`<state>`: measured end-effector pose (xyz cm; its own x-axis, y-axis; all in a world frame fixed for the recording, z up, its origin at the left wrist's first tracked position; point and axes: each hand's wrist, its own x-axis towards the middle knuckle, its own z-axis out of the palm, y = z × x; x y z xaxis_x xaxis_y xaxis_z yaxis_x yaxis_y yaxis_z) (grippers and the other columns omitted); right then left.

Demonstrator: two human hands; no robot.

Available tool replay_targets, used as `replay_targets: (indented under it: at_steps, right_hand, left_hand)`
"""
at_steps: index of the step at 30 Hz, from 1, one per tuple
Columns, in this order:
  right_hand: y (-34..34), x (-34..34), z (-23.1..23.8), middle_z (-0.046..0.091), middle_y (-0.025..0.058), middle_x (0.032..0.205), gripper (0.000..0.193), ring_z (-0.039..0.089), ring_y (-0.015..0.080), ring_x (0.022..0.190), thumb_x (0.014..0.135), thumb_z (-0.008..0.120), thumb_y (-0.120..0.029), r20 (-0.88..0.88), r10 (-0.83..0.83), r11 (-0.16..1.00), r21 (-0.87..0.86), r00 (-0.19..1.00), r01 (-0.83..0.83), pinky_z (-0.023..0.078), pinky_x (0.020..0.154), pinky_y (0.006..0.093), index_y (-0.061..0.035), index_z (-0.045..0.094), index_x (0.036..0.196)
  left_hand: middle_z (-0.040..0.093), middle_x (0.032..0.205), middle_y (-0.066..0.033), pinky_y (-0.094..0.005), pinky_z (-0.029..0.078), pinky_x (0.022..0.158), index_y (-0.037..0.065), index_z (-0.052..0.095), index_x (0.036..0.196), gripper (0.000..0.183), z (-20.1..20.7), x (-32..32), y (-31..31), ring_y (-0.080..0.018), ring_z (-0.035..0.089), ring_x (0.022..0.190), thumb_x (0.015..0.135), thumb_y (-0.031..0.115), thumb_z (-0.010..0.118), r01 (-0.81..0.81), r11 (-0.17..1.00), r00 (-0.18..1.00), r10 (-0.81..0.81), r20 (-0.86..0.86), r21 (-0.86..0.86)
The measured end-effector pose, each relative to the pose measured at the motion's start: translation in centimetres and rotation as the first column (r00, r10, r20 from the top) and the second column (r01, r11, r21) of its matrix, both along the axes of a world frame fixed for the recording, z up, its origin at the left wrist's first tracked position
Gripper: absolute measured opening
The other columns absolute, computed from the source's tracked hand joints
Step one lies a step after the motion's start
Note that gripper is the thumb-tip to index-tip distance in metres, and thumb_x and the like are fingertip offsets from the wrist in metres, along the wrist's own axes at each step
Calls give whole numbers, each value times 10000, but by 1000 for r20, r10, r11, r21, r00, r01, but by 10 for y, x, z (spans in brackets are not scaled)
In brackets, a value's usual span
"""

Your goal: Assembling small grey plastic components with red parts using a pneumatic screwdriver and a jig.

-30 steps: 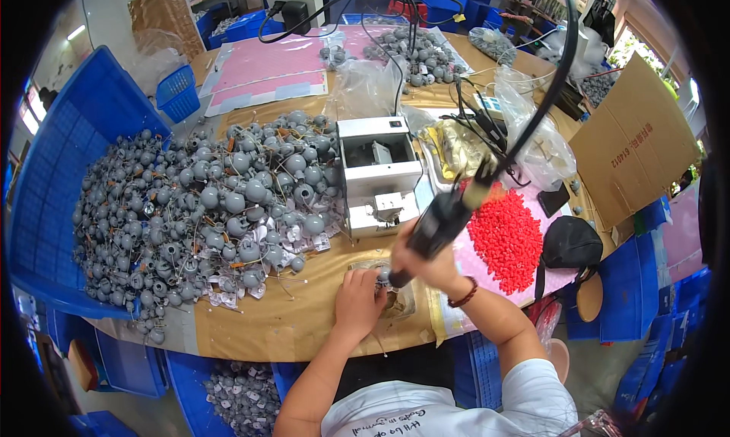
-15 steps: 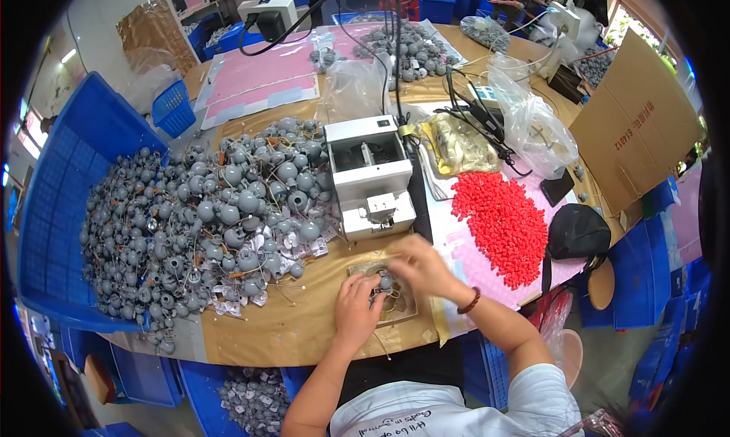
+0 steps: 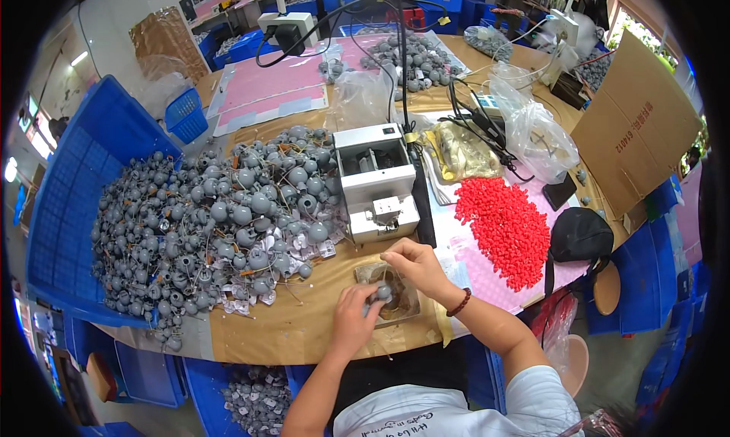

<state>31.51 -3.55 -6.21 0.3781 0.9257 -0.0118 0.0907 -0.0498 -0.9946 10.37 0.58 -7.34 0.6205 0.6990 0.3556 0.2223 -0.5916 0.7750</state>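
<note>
My left hand (image 3: 356, 315) pinches a small grey ball-shaped part (image 3: 384, 293) between thumb and fingers. It holds the part over a shallow square tray (image 3: 411, 309) near the table's front edge. My right hand (image 3: 417, 264) is just above and to the right, thumb and fingertips pressed together. Whatever lies between those fingertips is too small to make out; it could be a thin wire. Directly behind the tray stands a white bench machine (image 3: 374, 180) with a dark opening in its top. A large heap of grey ball-shaped parts with wires (image 3: 228, 209) spreads to the left.
Right of the machine lies a pile of small red plastic pieces (image 3: 502, 232) on pink sheeting. A black pouch (image 3: 581, 234), a phone (image 3: 560, 191) and a cardboard flap (image 3: 635, 133) stand beyond it. A tipped blue bin (image 3: 68, 224) borders the left heap. Black cables (image 3: 487, 125) hang behind.
My right hand has moved slightly up and away from the left, its fingers now pinched. The left hand stays at the tray with the grey part. The whole view has shifted a little.
</note>
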Motion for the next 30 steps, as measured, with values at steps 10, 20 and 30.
replay_targets:
  at_steps: [10, 20, 30]
  right_hand:
    - [-49, 141, -23, 695, 90, 866, 74, 646, 175, 728, 931, 756, -56, 570, -256, 967, 140, 781, 215, 512, 653, 309, 6, 748, 970]
    - [-60, 187, 0, 696, 133, 920, 74, 687, 330, 883, 909, 727, -88, 858, -147, 971, 31, 492, 235, 551, 768, 442, -51, 748, 969]
    - [-43, 186, -50, 645, 107, 924, 88, 621, 315, 937, 850, 624, -72, 986, 118, 992, -122, 115, 29, 542, 825, 438, -58, 694, 901]
  left_hand:
    - [737, 1015, -138, -472, 533, 870, 88, 742, 1063, 258, 48, -276, -27, -376, 682, 987, 814, 112, 802, -91, 996, 460, 31, -887, -13]
    - [627, 1002, -95, -461, 471, 812, 65, 665, 1001, 168, 7, -51, 63, -308, 592, 1020, 836, 94, 649, 97, 822, 869, 205, -451, 561]
    - [615, 975, -59, -417, 454, 806, 68, 700, 997, 204, -42, 6, 125, -259, 580, 1018, 819, 151, 646, 172, 653, 881, 233, -412, 737]
